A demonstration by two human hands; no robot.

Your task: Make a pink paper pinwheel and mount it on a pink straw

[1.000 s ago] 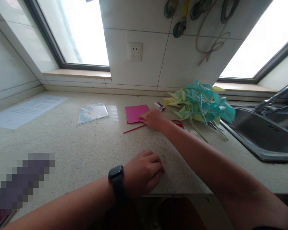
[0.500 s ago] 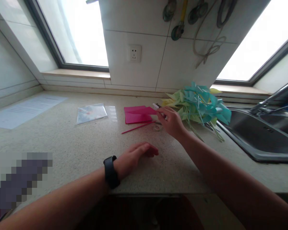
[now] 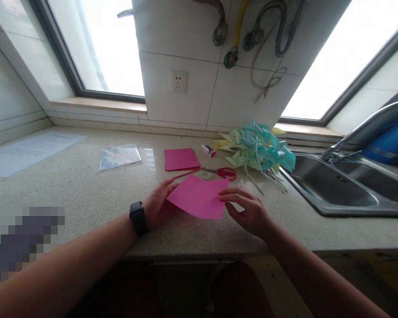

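Note:
A pink sheet of paper (image 3: 199, 197) is held just above the counter, slightly bowed. My right hand (image 3: 247, 207) pinches its right edge between thumb and fingers. At the left corner, my left hand (image 3: 159, 201), with a dark watch on its wrist, grips the sheet; some of its fingers are hidden behind the paper. Just beyond lie a stack of pink paper (image 3: 181, 159), a thin pink stick (image 3: 187, 172), red-handled scissors (image 3: 227, 173) and a small pale coil (image 3: 206, 176).
A small box (image 3: 208, 150) stands near the wall. Paper pinwheels (image 3: 258, 148) in teal and yellow-green are heaped beside the steel sink (image 3: 331, 194). On the left are a clear packet (image 3: 120, 157) and a printed sheet (image 3: 29, 150). The counter's front edge (image 3: 192, 256) runs below my wrists.
My right hand has lifted a pink sheet off the stack and brought it nearer to me. My left hand has moved left and taken its left side. The scissors are now uncovered.

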